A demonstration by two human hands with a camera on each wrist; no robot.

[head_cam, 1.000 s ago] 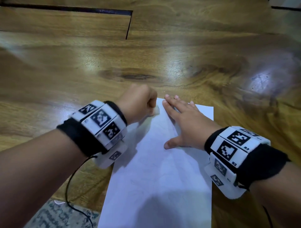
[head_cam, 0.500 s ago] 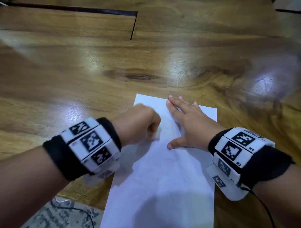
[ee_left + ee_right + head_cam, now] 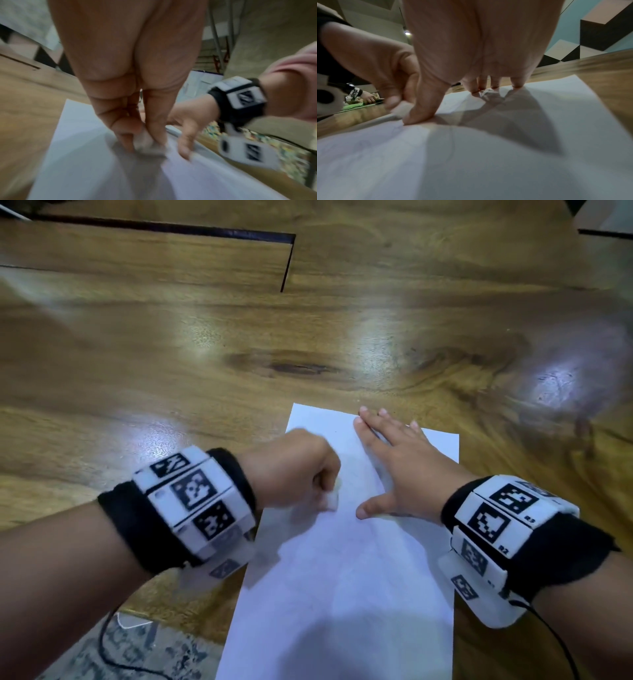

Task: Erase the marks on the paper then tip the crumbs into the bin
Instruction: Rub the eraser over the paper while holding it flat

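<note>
A white sheet of paper (image 3: 342, 594) lies lengthwise on the wooden table (image 3: 205, 364), with faint pencil marks on it (image 3: 368, 143). My left hand (image 3: 294, 470) is curled into a fist and grips a small white eraser (image 3: 333, 498), whose end presses on the paper near its left edge. The left wrist view shows the eraser (image 3: 144, 139) pinched between thumb and fingers, blurred by motion. My right hand (image 3: 400, 460) lies flat on the upper right of the sheet, fingers straight, thumb spread, holding the paper (image 3: 488, 155) down. No bin is in view.
A dark slot (image 3: 287, 261) cuts the tabletop at the back left. A patterned rug (image 3: 130, 652) and a thin cable (image 3: 102, 642) show below the near table edge. In the right wrist view, another person's hand (image 3: 368, 96) with a wrist band works far off.
My left hand with the eraser has drawn back toward me along the paper's left side, from the top edge to mid-sheet. The right hand has stayed pressed flat.
</note>
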